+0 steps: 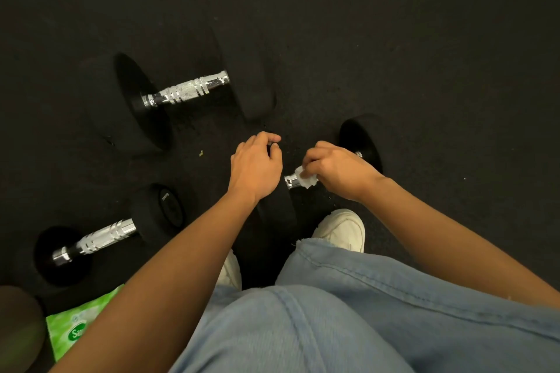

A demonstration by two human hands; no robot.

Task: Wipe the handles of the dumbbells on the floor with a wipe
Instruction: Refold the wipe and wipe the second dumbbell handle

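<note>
Wipes pack [68,328] behind left forearm [157,263], dumbbell [100,238] beside

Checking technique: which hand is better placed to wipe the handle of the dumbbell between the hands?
Right. The right hand pinches the wipe on that handle; the left hand holds nothing, beside it.
</note>
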